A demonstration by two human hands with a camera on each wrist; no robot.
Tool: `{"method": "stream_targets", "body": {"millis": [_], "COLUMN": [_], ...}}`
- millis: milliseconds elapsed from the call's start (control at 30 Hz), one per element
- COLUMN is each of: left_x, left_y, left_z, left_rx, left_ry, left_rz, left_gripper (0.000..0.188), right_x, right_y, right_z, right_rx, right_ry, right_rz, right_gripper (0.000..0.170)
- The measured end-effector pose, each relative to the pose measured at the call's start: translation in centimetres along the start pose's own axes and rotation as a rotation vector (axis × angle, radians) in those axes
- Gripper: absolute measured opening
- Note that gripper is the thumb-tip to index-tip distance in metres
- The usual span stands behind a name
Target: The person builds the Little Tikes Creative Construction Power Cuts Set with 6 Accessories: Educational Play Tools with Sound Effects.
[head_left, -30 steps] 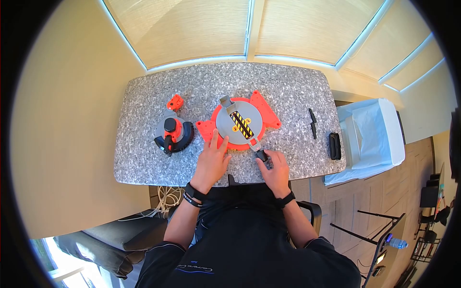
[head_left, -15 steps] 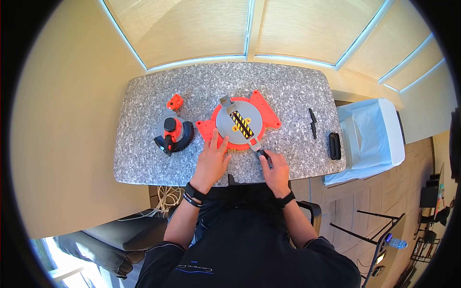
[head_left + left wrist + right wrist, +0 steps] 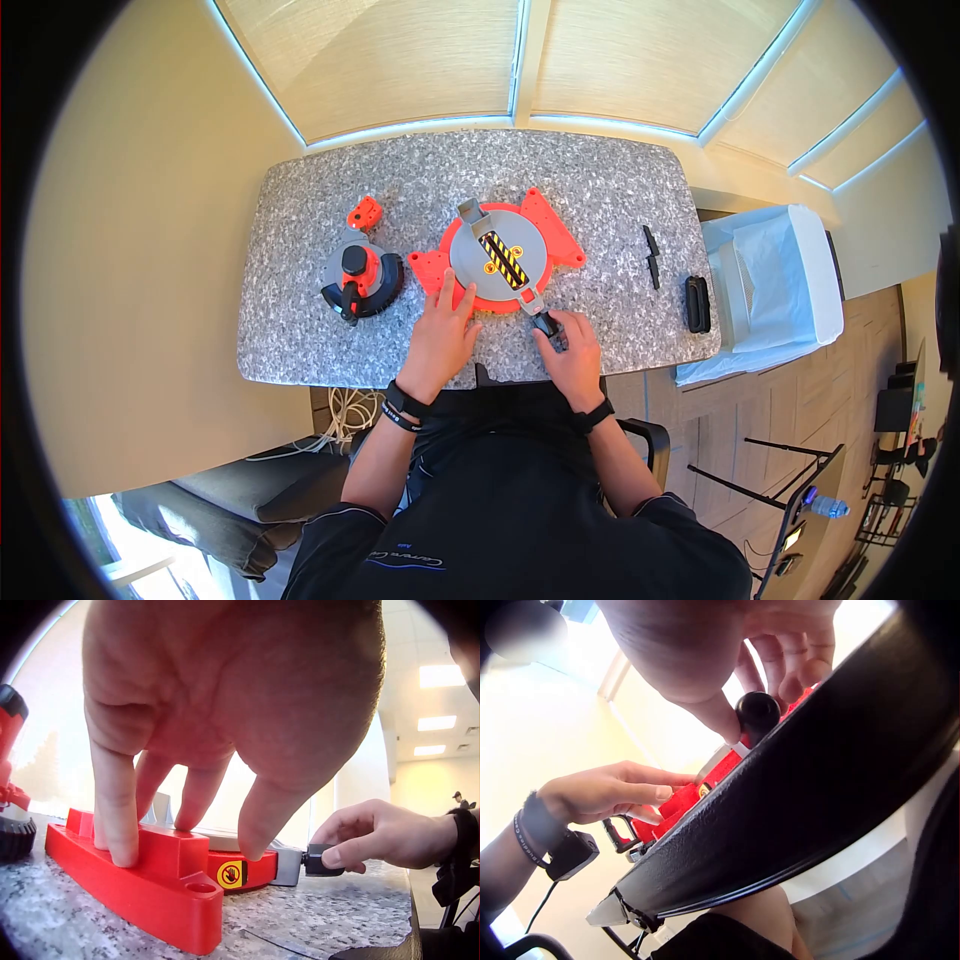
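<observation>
A red base [image 3: 552, 232] with a grey round turntable [image 3: 470, 258] and a striped yellow-black slot lies on the speckled table. The left hand [image 3: 437, 345] rests on its near left part with fingers spread and extended; in the left wrist view the fingertips touch the red body [image 3: 150, 889]. A black knob [image 3: 545, 323] sits at the end of the turntable's grey arm. The right hand [image 3: 575, 362] pinches this knob between thumb and fingers, as the left wrist view shows the knob [image 3: 324, 859] too.
A red, grey and black saw-like part [image 3: 362, 275] stands at the left, a small red piece [image 3: 365, 213] behind it. Thin black pieces [image 3: 651, 257] and a black oval part [image 3: 697, 305] lie at the right. A lined white bin [image 3: 822, 275] stands beyond the table's right edge.
The right hand's fingers and thumb have shifted slightly around the black knob, and the knob looks turned a little. The left hand and the red base have stayed in place.
</observation>
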State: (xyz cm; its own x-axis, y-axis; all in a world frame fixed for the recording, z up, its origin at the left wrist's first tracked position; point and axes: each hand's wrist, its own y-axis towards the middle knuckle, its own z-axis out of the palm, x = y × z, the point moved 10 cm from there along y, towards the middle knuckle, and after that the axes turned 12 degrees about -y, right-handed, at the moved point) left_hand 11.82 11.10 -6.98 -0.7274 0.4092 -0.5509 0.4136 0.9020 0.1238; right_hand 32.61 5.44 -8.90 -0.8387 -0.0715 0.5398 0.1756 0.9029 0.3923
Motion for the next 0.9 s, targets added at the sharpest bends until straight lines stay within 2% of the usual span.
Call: {"method": "stream_targets", "body": {"millis": [600, 667, 800, 900], "left_x": [-0.2, -0.2, -0.1, -0.1], "left_y": [0.0, 0.0, 0.0, 0.0], "left_z": [-0.2, -0.3, -0.1, 0.0], "left_rx": [-0.004, -0.004, 0.006, 0.008], "left_ry": [-0.023, -0.019, -0.011, -0.004], "left_rz": [-0.016, -0.017, -0.018, -0.012], "left_gripper": [0.064, 0.064, 0.065, 0.065], "right_x": [0.0, -0.9, -1.0, -0.2], "right_y": [-0.2, -0.3, -0.2, -0.1], "right_z": [-0.3, 0.5, 0.7, 0.1], "right_rx": [-0.038, 0.058, 0.067, 0.001], "right_ry": [-0.016, 0.045, 0.053, -0.003], "right_rz": [-0.056, 0.053, 0.054, -0.042], "right_gripper": [0.033, 0.034, 0.034, 0.034]}}
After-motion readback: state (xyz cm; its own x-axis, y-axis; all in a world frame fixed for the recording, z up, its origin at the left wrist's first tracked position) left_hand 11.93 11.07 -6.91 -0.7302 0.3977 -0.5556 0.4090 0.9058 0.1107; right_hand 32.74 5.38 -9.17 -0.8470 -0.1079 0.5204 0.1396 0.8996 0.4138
